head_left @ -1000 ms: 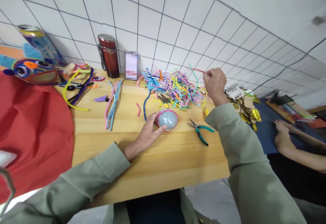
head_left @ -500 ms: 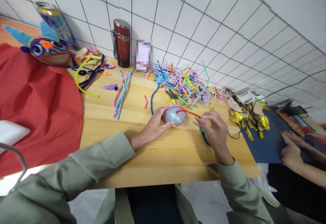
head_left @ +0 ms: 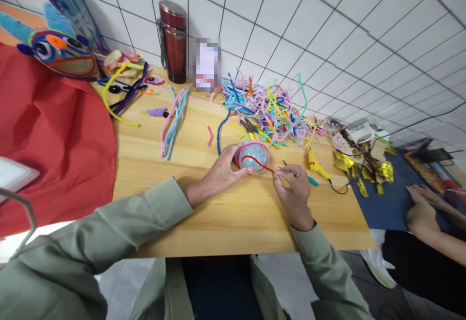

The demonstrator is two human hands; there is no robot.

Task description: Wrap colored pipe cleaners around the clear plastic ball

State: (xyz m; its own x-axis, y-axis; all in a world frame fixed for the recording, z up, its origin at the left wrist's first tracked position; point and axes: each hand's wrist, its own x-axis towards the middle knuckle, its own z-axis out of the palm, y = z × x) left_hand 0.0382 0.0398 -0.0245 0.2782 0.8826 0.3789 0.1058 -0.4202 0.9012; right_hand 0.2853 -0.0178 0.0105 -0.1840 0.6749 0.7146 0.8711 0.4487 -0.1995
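A clear dome-like ball [head_left: 257, 153] with a pink-red rim sits on the wooden table [head_left: 204, 223]. My left hand [head_left: 222, 169] is wrapped round its left side, thumb at the lower edge. A red pipe cleaner [head_left: 260, 163] curves over the ball, and its right end is pinched in my right hand [head_left: 291, 186]. Beside and partly behind that hand lie green-handled pliers [head_left: 312, 181]. A yellow glue gun [head_left: 317, 164] rests further right.
Behind the ball is a heap of coloured pipe cleaners [head_left: 271, 111]. A red thermos [head_left: 174, 43] stands near the tiled wall. Red cloth [head_left: 58, 140] covers the left. At the right, another person's hands [head_left: 422, 208] rest near gold foil pieces [head_left: 364, 172].
My right hand has moved left, closer to the ball, and the red pipe cleaner now bends across it. The glue gun has come into sight. The camera view has shifted slightly.
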